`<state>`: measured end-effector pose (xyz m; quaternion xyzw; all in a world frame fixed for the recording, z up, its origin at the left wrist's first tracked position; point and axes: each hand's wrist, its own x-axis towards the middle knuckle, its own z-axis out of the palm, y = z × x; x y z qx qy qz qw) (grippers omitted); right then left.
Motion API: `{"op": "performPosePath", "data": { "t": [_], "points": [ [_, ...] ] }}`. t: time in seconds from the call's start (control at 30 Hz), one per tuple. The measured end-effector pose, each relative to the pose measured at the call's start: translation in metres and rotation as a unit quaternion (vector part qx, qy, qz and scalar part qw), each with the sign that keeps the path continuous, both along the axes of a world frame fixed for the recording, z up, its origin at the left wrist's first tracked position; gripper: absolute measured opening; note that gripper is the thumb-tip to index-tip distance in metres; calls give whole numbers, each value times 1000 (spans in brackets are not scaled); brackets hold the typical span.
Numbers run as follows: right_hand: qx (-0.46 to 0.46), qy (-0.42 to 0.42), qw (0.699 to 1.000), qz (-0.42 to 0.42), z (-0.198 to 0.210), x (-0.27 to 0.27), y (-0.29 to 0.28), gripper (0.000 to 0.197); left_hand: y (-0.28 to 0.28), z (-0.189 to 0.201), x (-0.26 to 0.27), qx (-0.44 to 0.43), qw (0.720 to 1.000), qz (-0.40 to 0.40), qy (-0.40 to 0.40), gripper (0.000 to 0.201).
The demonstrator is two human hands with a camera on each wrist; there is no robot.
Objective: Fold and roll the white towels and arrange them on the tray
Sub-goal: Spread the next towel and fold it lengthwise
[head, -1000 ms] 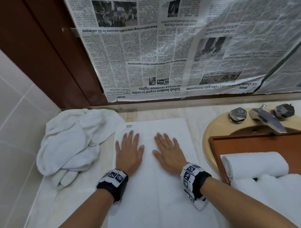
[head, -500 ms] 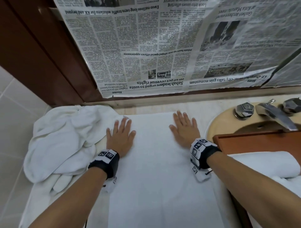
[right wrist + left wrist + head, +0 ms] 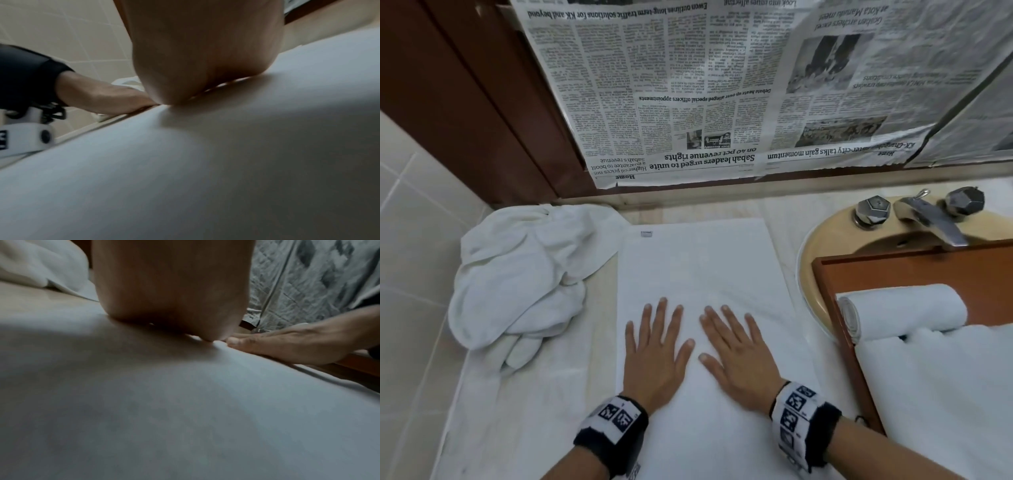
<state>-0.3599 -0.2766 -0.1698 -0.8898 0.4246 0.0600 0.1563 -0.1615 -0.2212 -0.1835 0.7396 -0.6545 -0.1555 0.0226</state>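
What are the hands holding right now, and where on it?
Nothing is gripped. The left hand and right hand lie flat, fingers straight, side by side, palms pressing on the near-middle of the flat white towel on the counter.

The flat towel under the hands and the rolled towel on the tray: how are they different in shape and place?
The flat towel lies spread on the counter, while the rolled towel is wound into a cylinder. The flat towel has the left hand and right hand pressing on it with straight fingers; nothing touches the rolled towel. The flat towel lies beside the wooden tray; the rolled towel rests on it. Both are white.
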Motion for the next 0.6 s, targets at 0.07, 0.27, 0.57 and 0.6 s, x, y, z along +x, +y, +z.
{"op": "performPosePath", "data": {
  "t": [0.07, 0.27, 0.57, 0.6],
  "points": [
    [2, 16, 999, -29, 0, -13, -16, 65, -2, 3, 8, 6, 1000, 6, 5, 66],
    [20, 14, 993, -117, 14, -25, -53, 67, -23, 19, 24, 3, 996, 85, 30, 78],
    [25, 22, 999, -7, 10, 37, -98, 75, -106, 16, 13, 26, 1000, -7, -16, 76],
    [15, 26, 999, -21, 10, 35, -110, 78, -113, 15, 20, 29, 999, 7, -19, 77]
  ]
}}
